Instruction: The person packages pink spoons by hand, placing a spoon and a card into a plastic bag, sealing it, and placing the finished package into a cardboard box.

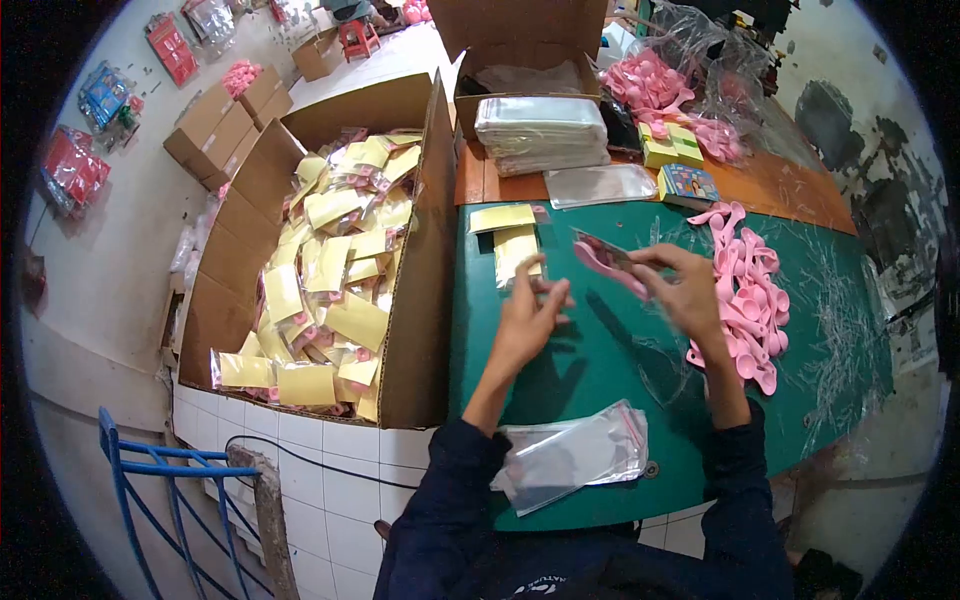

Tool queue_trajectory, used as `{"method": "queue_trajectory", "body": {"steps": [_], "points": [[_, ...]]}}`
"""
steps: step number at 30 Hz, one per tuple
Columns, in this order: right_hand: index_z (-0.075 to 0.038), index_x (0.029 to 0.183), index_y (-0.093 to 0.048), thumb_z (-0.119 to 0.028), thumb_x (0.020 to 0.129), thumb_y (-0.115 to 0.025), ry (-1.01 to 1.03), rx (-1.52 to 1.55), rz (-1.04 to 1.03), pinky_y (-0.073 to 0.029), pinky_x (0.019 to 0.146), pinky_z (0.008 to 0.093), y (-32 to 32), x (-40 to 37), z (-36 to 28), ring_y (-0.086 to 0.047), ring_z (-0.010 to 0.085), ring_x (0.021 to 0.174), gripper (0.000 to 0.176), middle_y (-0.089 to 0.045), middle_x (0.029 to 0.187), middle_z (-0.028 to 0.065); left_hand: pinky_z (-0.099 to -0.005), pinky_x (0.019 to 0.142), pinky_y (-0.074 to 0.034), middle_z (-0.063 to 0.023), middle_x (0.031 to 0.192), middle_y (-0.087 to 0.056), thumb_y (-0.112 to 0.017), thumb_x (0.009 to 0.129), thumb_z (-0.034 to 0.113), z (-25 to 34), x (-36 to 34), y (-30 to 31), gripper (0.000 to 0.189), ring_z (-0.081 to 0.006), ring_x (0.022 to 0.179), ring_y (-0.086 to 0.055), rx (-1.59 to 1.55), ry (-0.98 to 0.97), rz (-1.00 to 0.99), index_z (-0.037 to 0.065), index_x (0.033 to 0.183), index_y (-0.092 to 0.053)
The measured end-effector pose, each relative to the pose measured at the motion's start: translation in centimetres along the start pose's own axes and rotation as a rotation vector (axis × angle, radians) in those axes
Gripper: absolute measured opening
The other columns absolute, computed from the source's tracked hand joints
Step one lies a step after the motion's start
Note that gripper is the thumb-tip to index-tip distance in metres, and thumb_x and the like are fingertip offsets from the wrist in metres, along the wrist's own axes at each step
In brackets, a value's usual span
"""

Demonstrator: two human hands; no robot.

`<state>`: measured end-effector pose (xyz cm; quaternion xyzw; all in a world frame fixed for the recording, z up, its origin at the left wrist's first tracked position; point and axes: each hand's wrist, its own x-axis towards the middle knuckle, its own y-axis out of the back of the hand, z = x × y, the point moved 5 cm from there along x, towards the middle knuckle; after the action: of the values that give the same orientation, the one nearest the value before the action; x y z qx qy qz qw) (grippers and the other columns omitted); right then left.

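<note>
Boxful of yellow packs (320, 290) sits off to my left. My left hand (528, 318) hovers loose-fingered, holding nothing, just below-left of the pink spoon packet (603, 258), whose long axis slants from upper left to lower right. My right hand (690, 290) pinches its right end, and loose pink spoons (755, 310) lie beyond.

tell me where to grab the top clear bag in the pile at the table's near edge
On the clear bags, pinch the near-left corner: they lie flat, and that corner seems to reach the green table edge, so a finger can slip under from the person's side. The left hand is open; the right hand holds a pink spoon.
</note>
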<state>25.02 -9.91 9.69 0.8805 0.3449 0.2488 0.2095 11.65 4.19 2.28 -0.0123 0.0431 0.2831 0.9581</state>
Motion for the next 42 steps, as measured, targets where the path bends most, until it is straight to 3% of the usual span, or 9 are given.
{"method": "queue_trajectory", "body": {"steps": [3,8,15,29,34,37,39,41,42], "points": [[-0.001,0.103,-0.061,-0.017,0.073,-0.069,0.156,-0.074,-0.296,-0.049,0.07,0.0318,-2.9,-1.0,-0.6,-0.063,0.0246,0.076,0.034,-0.063,0.09,0.0143,-0.0348,0.074,-0.053,-0.0189,0.1,-0.06,-0.039,0.096,0.022,-2.3,-2.9,-2.0,0.062,-0.0225,0.089,-0.062,-0.521,0.313,-0.304,0.009,0.14,0.003],[-0.005,0.103,-0.058,-0.016,0.072,-0.07,0.253,-0.192,-0.636,-0.046,0.075,0.0343,-5.7,-3.2,-1.0,-0.057,0.0273,0.088,0.036,-0.055,0.098,0.0122,-0.0347,0.076,-0.053,-0.0191,0.105,-0.058,-0.042,0.094,0.012,-4.6,-4.4,-1.1,0.064,-0.0229,0.091,-0.061,-0.364,0.315,-0.257,0.012,0.141,0.002],[-0.005,0.088,-0.053,-0.013,0.07,-0.07,0.278,-0.213,-0.806,-0.045,0.07,0.0374,-6.9,-5.2,-0.8,-0.055,0.0293,0.084,0.026,-0.051,0.091,0.0107,-0.0335,0.076,-0.054,-0.0211,0.099,-0.061,-0.041,0.094,0.009,-4.2,-6.7,-0.8,0.056,-0.0241,0.089,-0.063,-0.306,0.305,-0.271,0.012,0.141,-0.01],[-0.004,0.076,-0.052,-0.014,0.071,-0.066,0.35,-0.16,-0.69,-0.044,0.066,0.0415,-8.5,-6.6,-1.5,-0.055,0.0326,0.076,0.018,-0.053,0.076,0.0113,-0.0303,0.068,-0.054,-0.0138,0.087,-0.064,-0.051,0.09,0.01,-5.9,-6.1,-0.8,0.058,-0.0175,0.076,-0.064,-0.276,0.296,-0.165,0.01,0.139,-0.02],[-0.005,0.075,-0.052,-0.014,0.073,-0.066,0.478,-0.042,-0.694,-0.043,0.063,0.0361,-8.6,-7.3,-2.3,-0.054,0.0252,0.069,0.017,-0.052,0.073,0.0089,-0.0281,0.067,-0.054,-0.0138,0.084,-0.066,-0.054,0.085,0.003,-5.1,-6.0,-0.5,0.063,-0.0169,0.072,-0.065,0.033,0.112,-0.072,0.008,0.138,-0.022],[-0.005,0.077,-0.053,-0.014,0.075,-0.068,0.14,0.28,-0.918,-0.041,0.063,0.0306,-5.8,-7.2,-2.1,-0.049,0.0172,0.067,0.018,-0.05,0.072,0.005,-0.0272,0.066,-0.053,-0.0146,0.086,-0.067,-0.055,0.083,0.002,-4.8,-6.3,-0.6,0.061,-0.0176,0.073,-0.066,-0.022,0.101,-0.046,0.006,0.137,-0.025],[-0.004,0.078,-0.053,-0.011,0.075,-0.069,0.109,0.364,-0.879,-0.039,0.065,0.0267,-0.8,-5.3,-1.0,-0.046,0.0126,0.07,0.017,-0.049,0.074,0.0026,-0.0267,0.064,-0.053,-0.0139,0.086,-0.067,-0.054,0.083,0.003,-4.2,-6.4,-0.7,0.058,-0.0172,0.073,-0.066,-0.052,0.107,-0.062,0.006,0.134,-0.029],[-0.003,0.077,-0.052,-0.01,0.078,-0.064,-0.038,0.406,-0.729,-0.04,0.066,0.0276,6.2,-3.0,3.4,-0.049,0.0122,0.074,0.014,-0.048,0.075,0.0034,-0.0261,0.062,-0.052,-0.0121,0.086,-0.067,-0.054,0.083,0.004,-3.1,-6.8,-0.7,0.052,-0.0156,0.072,-0.066,0.023,0.095,-0.094,0.005,0.132,-0.033],[-0.003,0.079,-0.054,-0.013,0.08,-0.058,-0.066,0.34,-0.399,-0.041,0.067,0.0311,9.2,-1.2,5.3,-0.051,0.0169,0.072,0.011,-0.049,0.073,0.0049,-0.0256,0.061,-0.051,-0.0111,0.085,-0.067,-0.053,0.084,0.004,-3.2,-6.8,-0.7,0.047,-0.0148,0.072,-0.065,0.044,0.085,-0.097,0.004,0.128,-0.037]]}}
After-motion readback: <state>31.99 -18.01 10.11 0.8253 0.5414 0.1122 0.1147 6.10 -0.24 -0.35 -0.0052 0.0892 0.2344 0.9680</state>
